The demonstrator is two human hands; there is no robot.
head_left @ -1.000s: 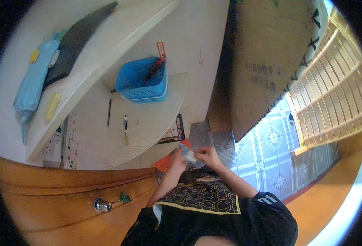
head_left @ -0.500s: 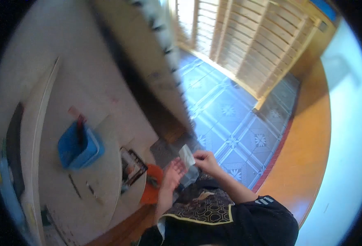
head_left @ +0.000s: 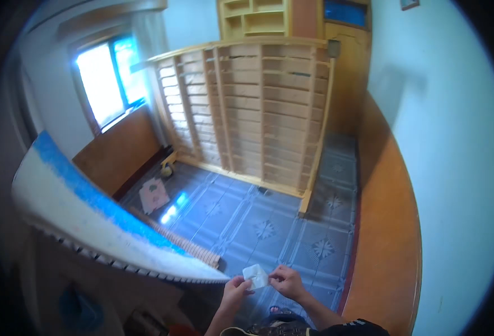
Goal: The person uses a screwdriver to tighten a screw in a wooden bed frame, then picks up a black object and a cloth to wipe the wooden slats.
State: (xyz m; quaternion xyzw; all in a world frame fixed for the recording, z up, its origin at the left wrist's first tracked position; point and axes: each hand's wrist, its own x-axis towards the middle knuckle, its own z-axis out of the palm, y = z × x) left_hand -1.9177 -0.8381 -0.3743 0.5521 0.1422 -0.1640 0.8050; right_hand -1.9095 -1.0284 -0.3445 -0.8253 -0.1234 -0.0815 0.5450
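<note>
Low in the view, a small, flat, whitish piece [head_left: 256, 275], like a thin plastic packet or folded sheet, is held up in front of me. My left hand [head_left: 234, 292] pinches its left edge between thumb and fingers. At its right edge the fingers of my right hand [head_left: 287, 283] are closed in a pinch. Some small marks or creases show in the middle of the piece, too faint to make out. Both forearms come up from the lower edge, above my patterned apron [head_left: 269, 331].
A wooden slatted bed frame [head_left: 241, 117] stands on its side across the tiled floor [head_left: 241, 215]. To the left is a white and blue curved panel [head_left: 107, 207] with a toothed edge. A pink sheet [head_left: 154, 195] lies by the window [head_left: 112, 84]. Orange wood panelling [head_left: 390, 224] lines the right wall.
My view has swung up and left toward the window and bed frame. My left hand was spread beside the whitish piece; now it pinches the left edge. The blue bin has become dim at lower left.
</note>
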